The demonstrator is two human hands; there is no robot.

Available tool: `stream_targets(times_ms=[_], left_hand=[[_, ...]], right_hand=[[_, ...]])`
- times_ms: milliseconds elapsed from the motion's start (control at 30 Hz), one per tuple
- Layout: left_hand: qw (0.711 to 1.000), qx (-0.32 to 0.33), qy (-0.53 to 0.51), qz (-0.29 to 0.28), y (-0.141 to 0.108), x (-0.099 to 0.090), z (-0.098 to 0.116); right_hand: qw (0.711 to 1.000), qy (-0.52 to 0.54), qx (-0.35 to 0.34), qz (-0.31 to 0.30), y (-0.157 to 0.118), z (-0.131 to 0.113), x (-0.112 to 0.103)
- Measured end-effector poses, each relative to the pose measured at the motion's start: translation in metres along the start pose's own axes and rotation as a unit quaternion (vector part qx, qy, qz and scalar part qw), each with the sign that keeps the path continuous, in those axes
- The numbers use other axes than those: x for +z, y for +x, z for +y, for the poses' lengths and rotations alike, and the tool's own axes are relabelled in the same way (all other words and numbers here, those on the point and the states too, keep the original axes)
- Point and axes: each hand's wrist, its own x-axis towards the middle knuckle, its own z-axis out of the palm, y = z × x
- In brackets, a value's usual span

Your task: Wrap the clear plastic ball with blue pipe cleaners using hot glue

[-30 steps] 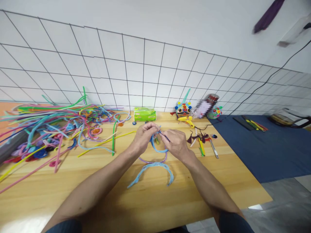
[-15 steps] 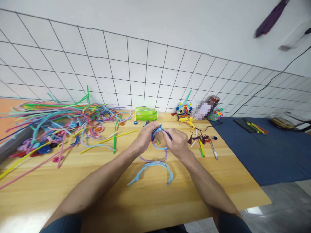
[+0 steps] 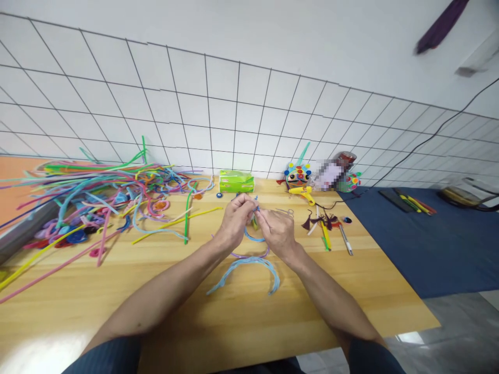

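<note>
Over the middle of the table, my left hand [image 3: 236, 218] and my right hand [image 3: 277, 228] meet fingertip to fingertip. Both pinch a blue pipe cleaner piece [image 3: 256, 209], mostly hidden by the fingers. Just under the hands a light blue pipe cleaner curve [image 3: 255, 238] shows, with a purple pipe cleaner [image 3: 238, 255] bent below it. Nearer to me, a light blue pipe cleaner arc [image 3: 249, 261] made of several strands lies on the wood. Small scissors [image 3: 287, 212] rest partly behind my right hand.
Many coloured pipe cleaners [image 3: 97, 179] are heaped at the left. A green tissue pack [image 3: 236, 182] stands by the wall. To the right are a decorated craft figure [image 3: 298, 177], a yellow glue gun [image 3: 303, 194], dark tassels [image 3: 331, 221], a pen [image 3: 346, 240] and a blue cloth [image 3: 429, 239].
My fingers have closed in tighter around the blue pipe cleaner piece, so less of it shows. My right hand has turned, and the scissors have come into sight behind it.
</note>
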Motion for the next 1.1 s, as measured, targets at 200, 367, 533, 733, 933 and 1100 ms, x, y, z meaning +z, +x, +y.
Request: stream_targets(times_ms=[200,367,533,733,933,1100], left_hand=[[0.999,0.004,-0.042,0.017,0.015,-0.012,0.024],[0.997,-0.031,-0.057,-0.050,0.006,-0.009,0.023],[0.994,-0.031,-0.042,-0.092,0.002,-0.008,0.019],[0.988,-0.047,0.015,-0.147,0.001,-0.008,0.017],[0.983,-0.049,0.065,-0.166,0.004,-0.011,0.007],[0.980,-0.042,0.092,-0.171,0.006,-0.013,0.006]], right_hand=[[0.985,0.134,0.105,0.021,0.002,-0.013,-0.006],[0.869,0.352,0.327,0.122,0.022,0.011,-0.017],[0.792,0.471,0.357,0.150,0.032,0.040,-0.033],[0.783,0.493,0.378,-0.021,0.039,0.054,-0.045],[0.750,0.506,0.347,-0.248,0.029,0.028,-0.031],[0.733,0.542,0.362,-0.195,0.029,0.019,-0.027]])
